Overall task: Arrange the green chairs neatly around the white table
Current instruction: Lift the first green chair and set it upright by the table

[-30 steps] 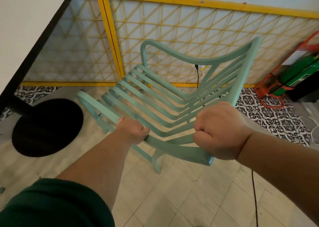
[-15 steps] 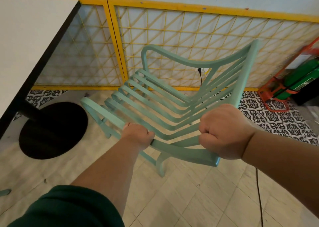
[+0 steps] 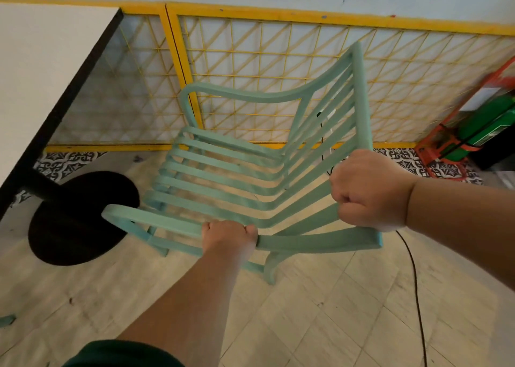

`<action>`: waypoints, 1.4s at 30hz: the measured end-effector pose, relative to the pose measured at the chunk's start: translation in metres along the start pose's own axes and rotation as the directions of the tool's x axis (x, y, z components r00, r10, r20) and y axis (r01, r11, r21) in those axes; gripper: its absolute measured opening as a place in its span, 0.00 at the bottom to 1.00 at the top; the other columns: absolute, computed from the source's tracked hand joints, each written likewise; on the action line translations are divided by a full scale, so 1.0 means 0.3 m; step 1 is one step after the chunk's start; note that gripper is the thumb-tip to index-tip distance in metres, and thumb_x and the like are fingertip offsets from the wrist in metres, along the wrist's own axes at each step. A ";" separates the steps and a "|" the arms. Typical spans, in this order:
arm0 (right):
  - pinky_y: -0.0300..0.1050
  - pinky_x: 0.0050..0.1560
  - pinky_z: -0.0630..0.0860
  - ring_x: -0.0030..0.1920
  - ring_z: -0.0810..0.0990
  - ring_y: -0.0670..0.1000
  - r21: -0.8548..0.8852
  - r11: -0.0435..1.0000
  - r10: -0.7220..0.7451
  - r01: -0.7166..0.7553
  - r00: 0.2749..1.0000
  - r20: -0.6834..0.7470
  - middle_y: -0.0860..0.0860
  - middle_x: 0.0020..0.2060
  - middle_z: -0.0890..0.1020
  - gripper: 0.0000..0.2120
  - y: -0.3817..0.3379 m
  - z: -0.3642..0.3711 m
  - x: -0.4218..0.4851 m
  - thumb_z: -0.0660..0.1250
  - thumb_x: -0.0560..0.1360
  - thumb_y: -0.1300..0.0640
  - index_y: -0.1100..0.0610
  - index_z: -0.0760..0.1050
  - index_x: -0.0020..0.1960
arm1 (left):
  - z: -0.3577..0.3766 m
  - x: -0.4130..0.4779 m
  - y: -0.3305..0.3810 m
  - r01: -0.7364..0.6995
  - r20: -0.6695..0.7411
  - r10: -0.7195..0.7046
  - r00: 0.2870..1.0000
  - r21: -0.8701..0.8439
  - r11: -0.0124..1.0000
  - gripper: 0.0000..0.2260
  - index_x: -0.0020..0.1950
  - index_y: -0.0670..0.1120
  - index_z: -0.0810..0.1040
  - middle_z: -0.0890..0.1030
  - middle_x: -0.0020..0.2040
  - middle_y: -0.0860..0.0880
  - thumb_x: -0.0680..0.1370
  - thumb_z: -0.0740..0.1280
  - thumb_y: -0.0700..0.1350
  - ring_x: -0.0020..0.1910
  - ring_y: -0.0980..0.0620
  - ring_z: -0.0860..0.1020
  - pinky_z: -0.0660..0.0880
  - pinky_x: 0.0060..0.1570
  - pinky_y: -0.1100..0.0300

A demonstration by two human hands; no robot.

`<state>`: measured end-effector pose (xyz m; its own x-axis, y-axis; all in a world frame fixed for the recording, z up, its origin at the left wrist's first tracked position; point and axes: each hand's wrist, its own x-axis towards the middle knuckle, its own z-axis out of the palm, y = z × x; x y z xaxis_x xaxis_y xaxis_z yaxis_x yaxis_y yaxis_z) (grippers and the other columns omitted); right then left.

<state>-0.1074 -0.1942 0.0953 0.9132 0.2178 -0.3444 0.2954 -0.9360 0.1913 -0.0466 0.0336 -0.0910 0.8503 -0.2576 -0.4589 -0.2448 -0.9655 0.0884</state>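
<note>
A light green slatted chair (image 3: 223, 168) fills the middle of the head view, its seat facing the white table (image 3: 41, 68) at the left. My left hand (image 3: 227, 240) is closed around the chair's near armrest. My right hand (image 3: 367, 189) grips the top of the backrest at its near corner. The chair's front edge hangs over the table's round black base (image 3: 75, 221). A rear leg shows below the armrest; whether the legs touch the floor I cannot tell.
A yellow lattice fence (image 3: 278, 68) runs along the back wall behind the chair. A red stand with a green cylinder (image 3: 479, 132) sits at the right. A black cable (image 3: 415, 288) trails across the tiled floor at the right. Another green piece (image 3: 7, 320) pokes in at the left edge.
The chair has swung round and moved toward the table, its front now over the black base. Both hands kept their grip and moved along with it.
</note>
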 end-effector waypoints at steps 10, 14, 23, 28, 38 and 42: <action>0.52 0.52 0.71 0.38 0.74 0.53 0.045 0.996 0.075 -0.077 0.996 0.041 0.50 0.31 0.75 0.23 -0.021 -0.032 -0.010 0.47 0.65 0.39 0.56 0.71 0.32 | -0.003 0.054 -0.021 0.045 0.133 -0.044 0.990 -0.008 0.999 0.24 0.50 0.50 0.77 0.76 0.51 0.44 0.80 0.43 0.56 0.64 0.39 0.71 0.58 0.71 0.41; 0.57 0.76 0.54 0.77 0.61 0.56 0.104 0.969 0.210 -0.222 0.971 0.117 0.49 0.66 0.76 0.28 -0.073 -0.044 -0.023 0.52 0.71 0.33 0.43 0.79 0.61 | 0.002 0.058 -0.022 0.037 0.154 -0.042 0.987 0.035 0.999 0.26 0.55 0.50 0.79 0.78 0.56 0.42 0.80 0.43 0.57 0.68 0.39 0.69 0.55 0.73 0.41; 0.59 0.79 0.40 0.80 0.33 0.62 0.359 0.755 0.541 -0.548 0.831 0.130 0.54 0.82 0.38 0.46 -0.253 -0.060 -0.128 0.60 0.67 0.21 0.43 0.58 0.78 | -0.003 0.061 -0.021 -0.013 0.118 0.003 0.993 0.083 0.996 0.30 0.54 0.50 0.83 0.80 0.55 0.45 0.80 0.42 0.59 0.65 0.42 0.71 0.57 0.73 0.43; 0.61 0.79 0.53 0.77 0.47 0.68 0.173 0.832 0.493 -0.528 0.845 0.208 0.57 0.80 0.52 0.38 -0.240 -0.011 -0.092 0.60 0.70 0.24 0.47 0.71 0.72 | -0.018 0.042 -0.028 -0.073 0.073 0.066 0.995 0.092 0.993 0.29 0.46 0.50 0.82 0.78 0.43 0.49 0.80 0.43 0.59 0.52 0.45 0.74 0.62 0.67 0.45; 0.65 0.78 0.44 0.78 0.32 0.71 0.067 0.860 0.490 -0.505 0.856 0.164 0.56 0.82 0.44 0.42 -0.224 0.009 -0.084 0.61 0.68 0.23 0.44 0.66 0.75 | -0.238 0.155 -0.302 -0.214 -0.057 0.212 0.976 -0.031 0.976 0.27 0.51 0.56 0.78 0.80 0.52 0.52 0.73 0.52 0.75 0.55 0.49 0.75 0.70 0.56 0.48; 0.64 0.78 0.51 0.78 0.34 0.70 0.047 0.861 0.492 -0.506 0.853 0.173 0.54 0.82 0.51 0.43 -0.216 0.015 -0.073 0.58 0.69 0.23 0.44 0.64 0.77 | -0.241 0.205 -0.394 -0.139 0.067 0.130 0.989 0.164 0.977 0.30 0.61 0.54 0.78 0.79 0.60 0.50 0.78 0.48 0.72 0.62 0.46 0.74 0.68 0.61 0.46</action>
<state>-0.1477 -0.1394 0.0864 0.8758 -0.3227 -0.3588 -0.2214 -0.9293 0.2955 0.0682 0.1293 -0.0658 0.7783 -0.3777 -0.5015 -0.4341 -0.9009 0.0048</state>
